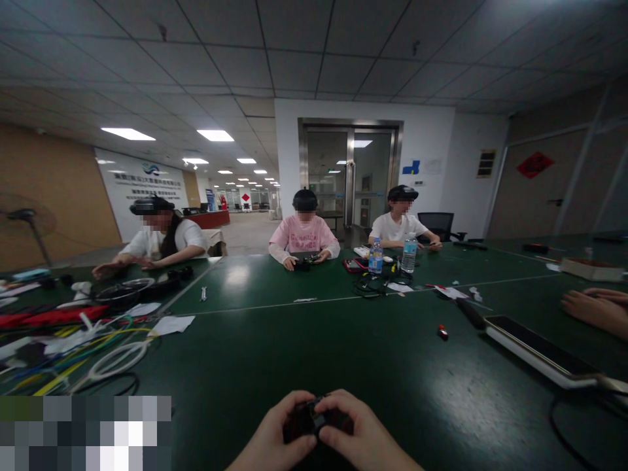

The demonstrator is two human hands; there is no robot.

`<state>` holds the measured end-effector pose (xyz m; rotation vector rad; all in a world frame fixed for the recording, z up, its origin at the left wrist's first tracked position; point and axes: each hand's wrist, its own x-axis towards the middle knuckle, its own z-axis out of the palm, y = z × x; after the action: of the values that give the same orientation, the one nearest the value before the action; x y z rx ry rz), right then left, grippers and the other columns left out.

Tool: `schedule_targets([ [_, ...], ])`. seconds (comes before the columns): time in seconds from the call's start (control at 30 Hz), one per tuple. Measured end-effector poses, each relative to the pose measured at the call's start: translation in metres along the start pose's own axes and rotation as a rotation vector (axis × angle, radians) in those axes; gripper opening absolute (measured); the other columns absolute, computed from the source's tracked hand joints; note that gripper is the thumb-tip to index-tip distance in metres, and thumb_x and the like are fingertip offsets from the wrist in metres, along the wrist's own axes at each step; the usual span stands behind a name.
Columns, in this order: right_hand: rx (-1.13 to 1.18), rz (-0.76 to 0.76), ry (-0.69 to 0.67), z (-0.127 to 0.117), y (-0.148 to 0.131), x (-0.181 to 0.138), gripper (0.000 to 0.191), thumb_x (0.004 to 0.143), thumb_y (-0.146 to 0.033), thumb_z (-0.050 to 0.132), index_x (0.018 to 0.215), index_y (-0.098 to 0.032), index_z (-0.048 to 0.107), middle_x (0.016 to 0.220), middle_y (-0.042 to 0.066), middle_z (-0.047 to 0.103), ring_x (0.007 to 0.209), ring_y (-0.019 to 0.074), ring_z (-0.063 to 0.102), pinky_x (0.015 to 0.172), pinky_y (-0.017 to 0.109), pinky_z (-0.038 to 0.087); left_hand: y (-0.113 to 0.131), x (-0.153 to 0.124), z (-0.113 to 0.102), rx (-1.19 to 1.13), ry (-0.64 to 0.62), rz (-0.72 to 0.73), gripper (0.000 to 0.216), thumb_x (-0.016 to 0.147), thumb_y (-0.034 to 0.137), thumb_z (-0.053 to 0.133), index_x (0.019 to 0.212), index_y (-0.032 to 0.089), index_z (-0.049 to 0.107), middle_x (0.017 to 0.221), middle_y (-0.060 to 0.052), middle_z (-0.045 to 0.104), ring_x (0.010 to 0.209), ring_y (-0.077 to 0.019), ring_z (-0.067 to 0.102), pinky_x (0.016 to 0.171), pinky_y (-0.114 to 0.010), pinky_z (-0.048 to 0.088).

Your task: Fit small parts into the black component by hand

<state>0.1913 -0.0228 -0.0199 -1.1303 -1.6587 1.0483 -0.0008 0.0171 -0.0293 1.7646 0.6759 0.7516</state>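
Note:
At the near edge of the green table (314,353), both my hands are closed around a small dark object with black and reddish parts. My left hand (282,432) grips its left side, thumb below and fingers over the top. From the right, my right hand (360,428) pinches it, with the index finger on top and the thumb near the middle. Fingers cover much of this dark object (318,420), so I cannot tell its kind. Farther off to the right lies a small orange, black and white piece (443,332), apart from my hands.
Tangled cables (115,360) and papers (173,325) cover the left side. To the right lies a long flat device with a black top (540,347). Another person's hands (596,309) rest beyond it. Across sit several people, near two bottles (375,258) and a wrench (203,294).

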Motion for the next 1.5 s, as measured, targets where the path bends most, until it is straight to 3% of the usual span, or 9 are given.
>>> schedule_targets([
  [0.17,-0.008,0.014,-0.02,-0.001,-0.001,0.0,0.026,0.069,-0.025,0.069,0.095,-0.022,0.067,0.095,0.003,0.062,0.086,0.0205,0.059,0.073,0.028,0.046,-0.005,0.001,-0.002,0.027,-0.009,-0.006,0.04,0.071,0.023,0.066,0.109,0.019,0.054,0.101,-0.007,0.063,0.093,-0.0245,0.06,0.08,-0.034,0.046],
  [0.37,-0.051,0.089,-0.028,0.0,-0.006,0.001,0.028,0.067,-0.015,0.067,0.093,-0.023,0.069,0.093,0.001,0.065,0.08,0.0173,0.061,0.069,0.025,0.046,0.0,0.001,-0.001,-0.016,-0.029,-0.043,0.039,0.07,0.017,0.063,0.107,0.018,0.054,0.101,-0.007,0.064,0.095,-0.0241,0.06,0.082,-0.034,0.046],
  [0.7,0.035,0.072,-0.009,0.003,0.0,0.001,0.034,0.063,-0.009,0.064,0.094,-0.021,0.067,0.089,0.001,0.065,0.081,0.018,0.061,0.071,0.026,0.046,0.001,0.003,0.001,0.036,-0.018,-0.031,0.042,0.066,0.006,0.057,0.106,0.018,0.052,0.1,-0.005,0.063,0.095,-0.022,0.06,0.082,-0.032,0.046],
  [0.93,0.085,0.065,-0.033,0.0,-0.002,0.001,0.03,0.065,-0.013,0.064,0.094,-0.021,0.068,0.091,0.002,0.065,0.082,0.0191,0.062,0.072,0.028,0.047,0.007,0.002,0.001,0.026,-0.018,-0.037,0.038,0.069,0.008,0.058,0.105,0.018,0.054,0.1,-0.004,0.063,0.094,-0.0221,0.06,0.082,-0.033,0.046],
  [1.27,-0.009,0.027,-0.022,0.0,-0.008,0.001,0.028,0.066,-0.011,0.066,0.092,-0.023,0.07,0.096,0.002,0.062,0.087,0.0189,0.06,0.076,0.027,0.046,-0.008,0.002,-0.004,-0.001,-0.034,-0.025,0.047,0.07,0.013,0.061,0.115,0.021,0.051,0.115,-0.008,0.061,0.107,-0.0267,0.057,0.092,-0.039,0.044],
  [1.5,-0.002,0.027,-0.005,0.0,-0.015,0.0,0.027,0.065,-0.009,0.067,0.088,-0.023,0.071,0.107,0.004,0.058,0.095,0.0206,0.059,0.079,0.029,0.045,-0.001,0.002,-0.002,-0.007,-0.033,-0.035,0.043,0.068,0.013,0.06,0.111,0.021,0.053,0.108,-0.007,0.063,0.104,-0.0272,0.058,0.09,-0.039,0.044],
])
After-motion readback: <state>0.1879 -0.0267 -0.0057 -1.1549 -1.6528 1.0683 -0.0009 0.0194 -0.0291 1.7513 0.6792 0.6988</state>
